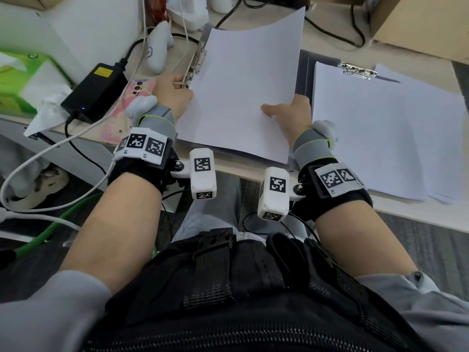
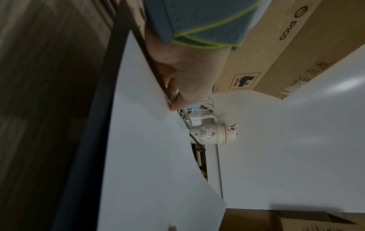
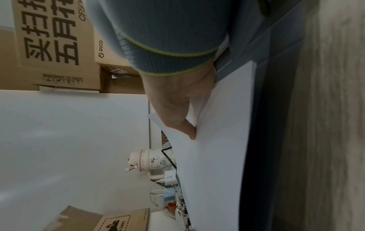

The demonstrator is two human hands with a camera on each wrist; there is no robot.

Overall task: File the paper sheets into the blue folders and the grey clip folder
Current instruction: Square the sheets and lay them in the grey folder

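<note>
From the head view, the person sits at a pale surface (image 1: pixel 266 36) with a dark folder (image 1: pixel 303 72) open before them. The left hand (image 1: pixel 172 94) lies at the nine o'clock edge of a bowed paper sheet (image 1: pixel 243 85), its fingers at the metal clip (image 1: pixel 195 62) along the folder's spine; whether they press the lever or only steady it is hard to tell. The right hand (image 1: pixel 291 113) pinches the sheet at its five o'clock edge, thumb on top. At three o'clock lies a second clip folder (image 1: pixel 357 70) with paper already under its clamp, and loose sheets (image 1: pixel 431 138) fan out beyond it. The step in hand looks like seating this sheet under the spine clip; the next move would call for sliding its nine o'clock edge squarely beneath the clamp before letting the clamp close.

In the left wrist view, the left hand's thumb (image 2: pixel 177 103) pinches at the paper's edge right by the clip, fingers curled beneath.

In the right wrist view, the right thumb (image 3: pixel 189 129) presses the sheet where it buckles, the other fingers hidden behind the paper.

Around the work, a black power brick (image 1: pixel 96 91) and a green tissue box (image 1: pixel 22 80) sit at nine to ten o'clock, cables trail off the edge, and cardboard boxes (image 1: pixel 418 29) stand at one o'clock against a white wall.
</note>
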